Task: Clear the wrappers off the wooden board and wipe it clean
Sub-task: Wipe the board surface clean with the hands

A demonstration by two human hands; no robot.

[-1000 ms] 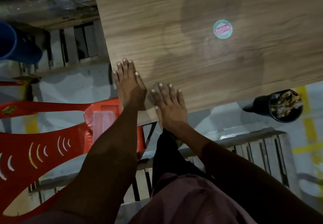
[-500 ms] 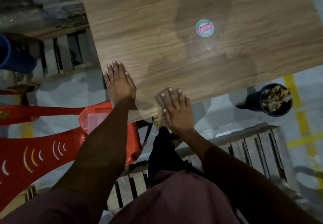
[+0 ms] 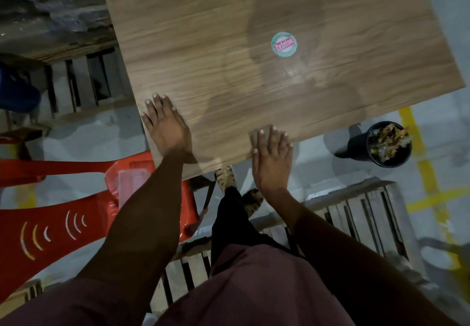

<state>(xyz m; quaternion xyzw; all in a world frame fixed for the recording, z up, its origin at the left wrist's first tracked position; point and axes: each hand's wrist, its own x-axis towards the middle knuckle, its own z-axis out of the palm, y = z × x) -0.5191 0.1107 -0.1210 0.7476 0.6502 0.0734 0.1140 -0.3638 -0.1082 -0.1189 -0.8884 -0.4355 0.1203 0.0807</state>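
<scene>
Both flat hands, left hand point(image 3: 166, 124) and right hand point(image 3: 273, 155), fingers straight and together, have slid along the board point(image 3: 254, 20) edge, wiping; a sticker point(image 3: 284, 44) remains to peel.

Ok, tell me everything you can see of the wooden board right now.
The wooden board is a flat rectangular panel with light brown grain, lying level and turned at an angle to the camera. A round green-and-red sticker sits near its middle, with faint darker smears around it. No wrappers show on it. The left hand rests flat at its left near corner; the right hand lies flat over its near edge, with something pale under the fingertips.
</scene>
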